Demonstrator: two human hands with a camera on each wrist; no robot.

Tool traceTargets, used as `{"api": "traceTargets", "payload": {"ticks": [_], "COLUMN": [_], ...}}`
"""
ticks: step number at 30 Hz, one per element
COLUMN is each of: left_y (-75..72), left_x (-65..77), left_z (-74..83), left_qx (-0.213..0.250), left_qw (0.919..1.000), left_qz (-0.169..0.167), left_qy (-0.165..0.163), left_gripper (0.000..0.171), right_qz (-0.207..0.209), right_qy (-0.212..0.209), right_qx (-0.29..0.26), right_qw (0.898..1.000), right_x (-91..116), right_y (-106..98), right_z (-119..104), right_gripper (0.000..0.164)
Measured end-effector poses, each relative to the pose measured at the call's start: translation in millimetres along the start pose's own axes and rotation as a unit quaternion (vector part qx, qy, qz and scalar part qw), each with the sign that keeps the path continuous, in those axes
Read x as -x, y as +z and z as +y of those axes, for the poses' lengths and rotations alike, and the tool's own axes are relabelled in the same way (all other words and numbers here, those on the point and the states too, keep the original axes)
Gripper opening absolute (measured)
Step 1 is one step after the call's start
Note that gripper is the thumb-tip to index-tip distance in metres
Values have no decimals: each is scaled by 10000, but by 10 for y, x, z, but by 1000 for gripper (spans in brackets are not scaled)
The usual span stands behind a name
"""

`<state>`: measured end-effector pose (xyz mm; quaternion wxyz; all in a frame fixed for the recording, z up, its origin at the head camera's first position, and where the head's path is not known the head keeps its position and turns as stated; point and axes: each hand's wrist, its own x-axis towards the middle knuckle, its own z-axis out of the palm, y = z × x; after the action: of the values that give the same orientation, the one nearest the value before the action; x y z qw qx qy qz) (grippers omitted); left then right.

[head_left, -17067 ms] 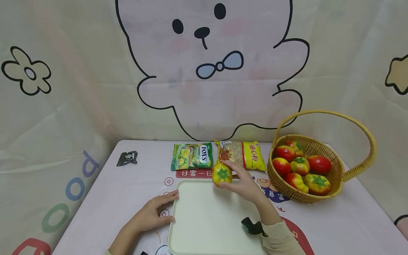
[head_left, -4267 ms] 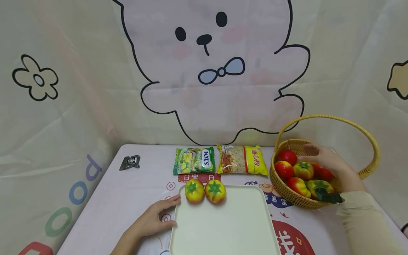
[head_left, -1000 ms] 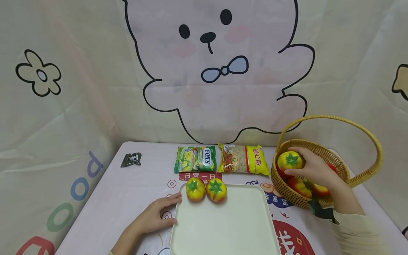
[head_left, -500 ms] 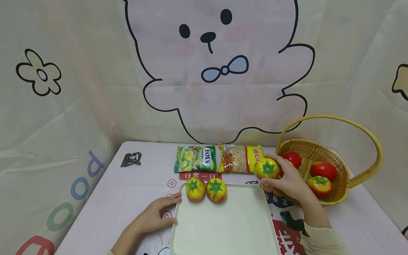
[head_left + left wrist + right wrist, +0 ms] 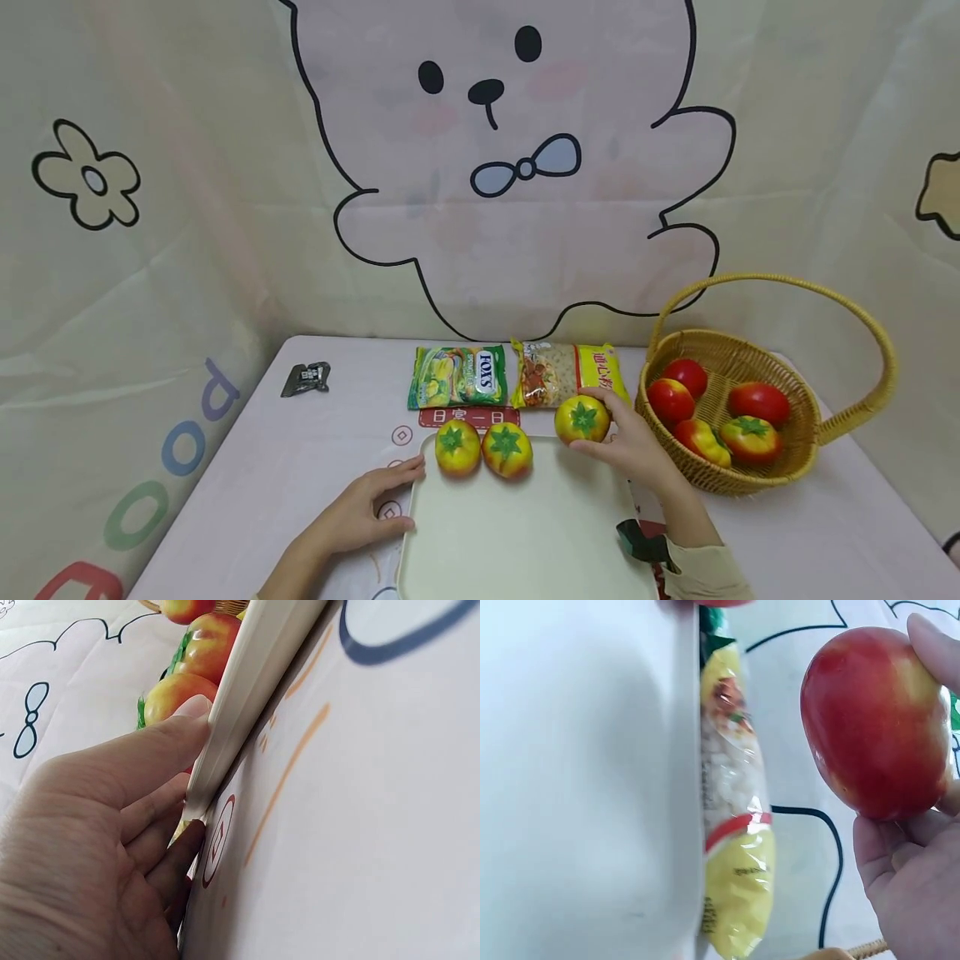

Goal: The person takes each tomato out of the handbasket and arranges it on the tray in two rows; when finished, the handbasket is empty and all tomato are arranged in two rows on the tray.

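Cream tray (image 5: 517,533) loading, apparently: pinching tomato-like fruit (image 5: 582,418) in right hand (image 5: 632,446), touching rim (image 5: 247,682) with spread left hand (image 5: 362,512); should lower next.

- Tray (image 5: 517,533): on the table (image 5: 810,542), directly before me; my left hand (image 5: 367,510) touches its left edge.
- Two fruits (image 5: 457,450): side by side on the tray, near its far left corner.
- Third fruit (image 5: 582,419): in my right hand (image 5: 628,440), to the right of that pair.
- Candy bag (image 5: 456,377) and, on its right, pasta bag (image 5: 553,377): behind the tray.
- Packet (image 5: 306,379): left of both bags.
- Basket (image 5: 738,358): right of the tray, with five fruits (image 5: 759,402) inside.
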<state>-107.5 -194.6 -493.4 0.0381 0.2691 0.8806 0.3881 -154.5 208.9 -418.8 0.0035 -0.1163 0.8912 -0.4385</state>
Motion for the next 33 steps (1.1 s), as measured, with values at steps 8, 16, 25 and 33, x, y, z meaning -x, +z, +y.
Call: {"api": "traceTargets", "payload": {"ticks": [8,16,25,33], "left_y": [16,26,25,30], "left_x": [2,-2,2,2], "left_z": [-15,-36,-22,-39], "left_qx": [-88,-122,-151,-167], "left_qw": [10000,9999,9999,9998], "left_qz": [24,66,62,59], "left_qy": [15,86,19,37], "left_gripper": [62,62,63,63], "right_qz": [-393,-766,-982,-1174], "right_qy": [584,572,327,341], "right_qx": [164,291,134,111], "right_qw": [9974,9950,9945,9924], "right_x": [-33,-38,-19,-35], "right_y": [162,275,306,321], "right_z": [51,106,121,143], "right_gripper": [84,83,81,82]}}
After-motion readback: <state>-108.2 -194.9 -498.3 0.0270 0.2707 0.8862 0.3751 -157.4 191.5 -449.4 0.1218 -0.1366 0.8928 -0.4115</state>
